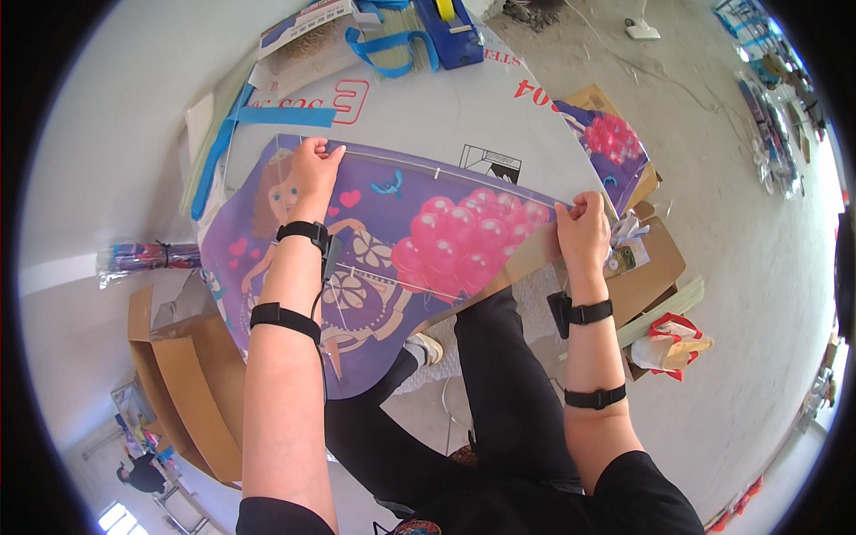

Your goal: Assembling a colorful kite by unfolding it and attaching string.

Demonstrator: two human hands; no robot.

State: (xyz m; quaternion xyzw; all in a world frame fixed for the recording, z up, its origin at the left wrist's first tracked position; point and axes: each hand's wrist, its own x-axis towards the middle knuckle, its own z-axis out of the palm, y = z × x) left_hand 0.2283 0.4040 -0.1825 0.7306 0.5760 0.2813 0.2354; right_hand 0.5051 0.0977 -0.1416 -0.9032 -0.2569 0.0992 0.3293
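Note:
A purple kite point(446, 245) lies spread over the table and partly over my lap. It is printed with a princess figure, pink balloons, hearts and a small blue bird. A thin pale rod point(392, 161) runs along its far edge, with a small white clip point(437, 173) partway along. My left hand point(314, 178) is closed on that edge near the princess's head, thumb stretched along the rod. At the kite's right corner, my right hand point(585, 230) pinches the edge near the rod's end. A second thin rod point(392, 279) crosses the dress.
Blue strips point(285, 116) and a blue tape dispenser point(459, 40) lie on the table. Another purple kite point(615, 147) rests at the right on cardboard. Open cardboard boxes point(192, 392) stand left and right. A red-and-white bag point(669, 348) sits on the floor at right.

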